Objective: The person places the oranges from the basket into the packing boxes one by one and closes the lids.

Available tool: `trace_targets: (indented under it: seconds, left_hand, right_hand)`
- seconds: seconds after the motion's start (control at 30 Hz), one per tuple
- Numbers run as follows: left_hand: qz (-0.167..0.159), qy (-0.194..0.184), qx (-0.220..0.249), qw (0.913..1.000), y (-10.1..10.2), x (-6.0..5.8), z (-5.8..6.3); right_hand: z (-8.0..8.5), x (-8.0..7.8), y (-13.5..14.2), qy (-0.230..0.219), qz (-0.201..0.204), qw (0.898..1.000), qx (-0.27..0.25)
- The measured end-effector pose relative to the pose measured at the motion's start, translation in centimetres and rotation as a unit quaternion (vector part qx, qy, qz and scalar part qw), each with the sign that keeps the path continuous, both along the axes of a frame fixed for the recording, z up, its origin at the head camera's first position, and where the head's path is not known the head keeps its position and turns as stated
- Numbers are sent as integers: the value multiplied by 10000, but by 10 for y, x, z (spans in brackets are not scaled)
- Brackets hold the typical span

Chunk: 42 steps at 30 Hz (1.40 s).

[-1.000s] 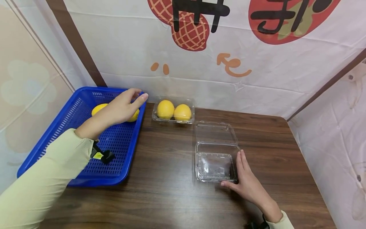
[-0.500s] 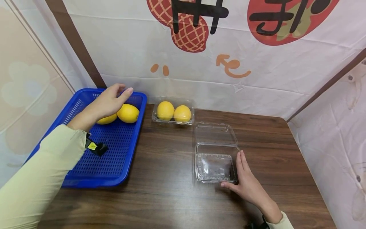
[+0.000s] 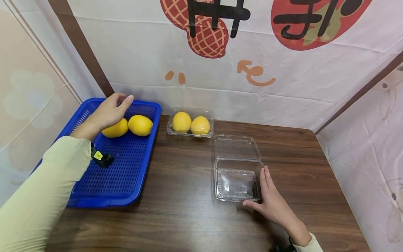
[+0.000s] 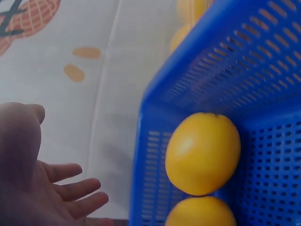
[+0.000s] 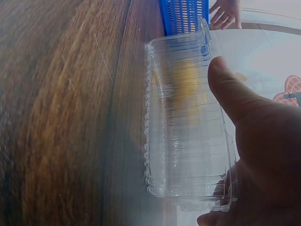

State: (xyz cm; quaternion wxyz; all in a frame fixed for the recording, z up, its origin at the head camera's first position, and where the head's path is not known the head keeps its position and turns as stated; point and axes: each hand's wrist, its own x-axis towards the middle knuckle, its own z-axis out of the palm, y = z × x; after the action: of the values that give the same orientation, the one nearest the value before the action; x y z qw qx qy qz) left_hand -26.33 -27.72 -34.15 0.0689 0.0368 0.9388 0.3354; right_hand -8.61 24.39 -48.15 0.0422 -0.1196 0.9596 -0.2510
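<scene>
Ideally, the empty, relaxed left hand (image 3: 108, 112) at the basket's (image 3: 121, 178) far end should cup one fruit (image 3: 140, 125) gently, the straight-fingered right hand (image 3: 273, 201) steadying the box (image 3: 237, 182) right of the basket.

1. Basket (image 3: 146, 164) on table's (image 3: 182, 217) left, two fruits (image 3: 140, 125) in its far end.
2. My left hand (image 3: 110, 112) near its far rim.
3. Rear box (image 3: 190, 135) holding two more fruits (image 3: 181, 122): right of basket.
4. Front box (image 3: 237, 183): nearer, further right; my right hand (image 3: 273, 204) at its right side.
</scene>
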Motion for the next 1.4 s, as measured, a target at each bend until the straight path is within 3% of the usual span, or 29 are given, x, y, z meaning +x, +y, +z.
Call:
trace_targets:
  seconds: [0.3,0.57,1.07,1.4]
  left_hand:
    - [273,-225,-32,9994,-15,-4,-12]
    - [318,-424,-50,9986,-20,-5,-24]
    - [283,-644,165,9974,-7,-11,-45]
    - [71,-640,114,9979,5,-13,-56]
  right_hand:
    - [-1,1,1,-18,10,10000,0]
    - [-1,1,1,-23,5,10000,1]
    - [-1,1,0,-27,-11,10000,-3]
    - [-2,1,1,-4,-2,10000,-20]
